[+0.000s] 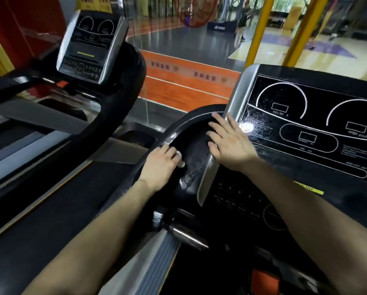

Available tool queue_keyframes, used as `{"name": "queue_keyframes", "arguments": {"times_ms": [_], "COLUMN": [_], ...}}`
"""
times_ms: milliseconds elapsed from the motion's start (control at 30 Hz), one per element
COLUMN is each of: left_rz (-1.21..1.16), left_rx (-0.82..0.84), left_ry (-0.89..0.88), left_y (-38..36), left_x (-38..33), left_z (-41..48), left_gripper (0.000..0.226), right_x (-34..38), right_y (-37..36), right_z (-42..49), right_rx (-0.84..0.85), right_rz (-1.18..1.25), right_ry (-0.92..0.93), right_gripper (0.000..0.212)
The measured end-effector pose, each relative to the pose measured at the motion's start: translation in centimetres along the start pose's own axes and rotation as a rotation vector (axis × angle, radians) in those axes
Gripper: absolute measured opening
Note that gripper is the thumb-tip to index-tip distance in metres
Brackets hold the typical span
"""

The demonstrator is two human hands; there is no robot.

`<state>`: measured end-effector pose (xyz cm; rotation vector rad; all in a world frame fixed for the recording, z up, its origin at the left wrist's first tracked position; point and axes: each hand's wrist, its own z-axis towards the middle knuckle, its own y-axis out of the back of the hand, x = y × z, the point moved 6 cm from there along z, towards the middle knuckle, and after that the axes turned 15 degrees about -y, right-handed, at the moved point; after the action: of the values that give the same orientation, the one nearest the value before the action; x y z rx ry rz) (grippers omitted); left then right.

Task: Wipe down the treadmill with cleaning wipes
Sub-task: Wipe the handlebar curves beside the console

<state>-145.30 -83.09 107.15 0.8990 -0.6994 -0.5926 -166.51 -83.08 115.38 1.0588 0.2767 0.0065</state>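
The treadmill console [306, 128] is a black panel with white dial outlines and a silver side trim [209, 179], with wet streaks near its left edge. A curved black handlebar [178, 128] wraps around its left side, also wet in places. My left hand [159, 165] presses a white cleaning wipe [180, 159] against the inner face of that handlebar; only a small piece of the wipe shows past the fingers. My right hand [229, 141] rests flat with fingers spread over the silver trim and the top of the handlebar, holding nothing.
A second treadmill [86, 45] with the same console stands to the left, its black belt [40, 209] running beside me. A glass pane ahead looks onto an orange track and a sports court with yellow posts [257, 30]. A chrome grip bar [186, 236] sticks out below the console.
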Motion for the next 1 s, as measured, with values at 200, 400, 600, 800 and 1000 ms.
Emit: {"name": "queue_keyframes", "arguments": {"times_ms": [200,400,600,800,1000], "left_rz": [0.202,0.446,0.454,0.602,0.535], "left_rx": [0.678,0.907,0.969,0.789,0.917], "left_ry": [-0.049,-0.068,-0.164,-0.208,-0.368], "left_y": [-7.4,-8.2,-8.9,-7.7,-8.2], "left_x": [-3.7,-4.1,-2.3,0.4,-0.3], "left_z": [-4.7,-3.7,-3.0,2.6,-1.4], "left_gripper": [0.06,0.068,0.074,0.072,0.072], "right_x": [0.2,0.3,0.3,0.2,0.4], "right_y": [0.2,0.2,0.4,0.3,0.4], "right_z": [-0.6,-0.6,-0.9,-0.6,-0.7], "right_rx": [-0.236,-0.207,-0.3,-0.262,-0.204], "right_rz": [0.082,0.052,0.115,0.139,0.107], "right_ry": [0.048,0.051,0.064,0.045,0.023], "right_gripper": [0.038,0.047,0.042,0.034,0.037]}}
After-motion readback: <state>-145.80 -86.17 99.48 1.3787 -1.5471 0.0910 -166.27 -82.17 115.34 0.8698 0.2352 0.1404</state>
